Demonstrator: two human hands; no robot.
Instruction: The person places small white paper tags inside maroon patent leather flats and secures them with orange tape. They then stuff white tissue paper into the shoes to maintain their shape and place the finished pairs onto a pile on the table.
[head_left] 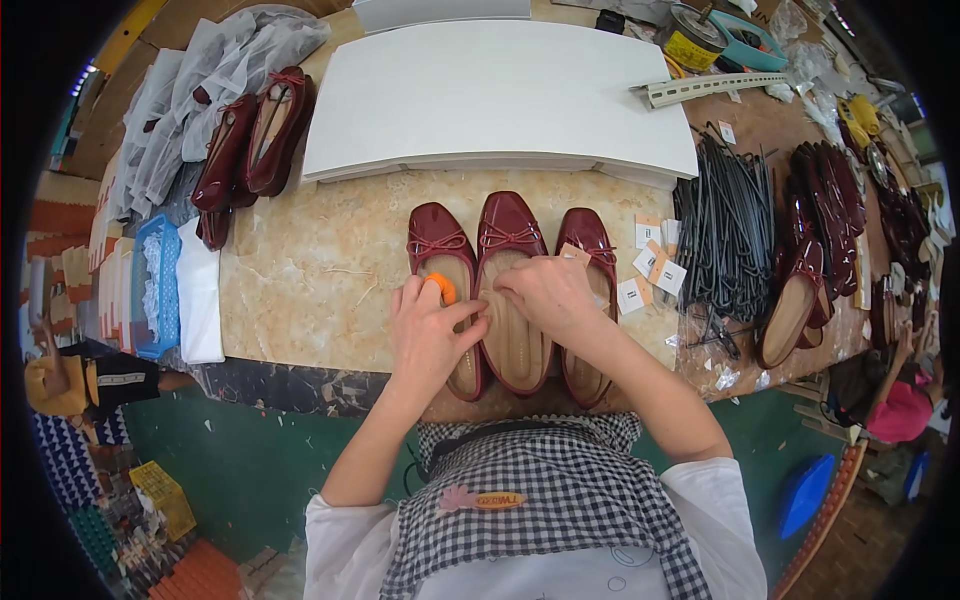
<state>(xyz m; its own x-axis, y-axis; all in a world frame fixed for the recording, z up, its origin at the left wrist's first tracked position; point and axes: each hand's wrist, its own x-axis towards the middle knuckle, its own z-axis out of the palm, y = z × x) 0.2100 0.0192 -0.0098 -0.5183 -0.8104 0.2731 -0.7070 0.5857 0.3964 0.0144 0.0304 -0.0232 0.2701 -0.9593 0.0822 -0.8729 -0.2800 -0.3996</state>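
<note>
Three burgundy patent ballet flats with small bows lie side by side before me, toes pointing away: a left flat, a middle flat and a right flat. My left hand is over the left and middle flats, its fingers pinched together near the middle flat's edge. An orange cover sits on one of its fingers. Across the middle flat's opening reaches my right hand, fingers curled in over the beige insole. Whatever either pinch holds is too small to tell. A tag shows beside the right hand.
White box boards are stacked behind the flats. Several paper tags and a pile of black hooks lie to the right, beside more burgundy shoes. At left are wrapped flats and a blue basket.
</note>
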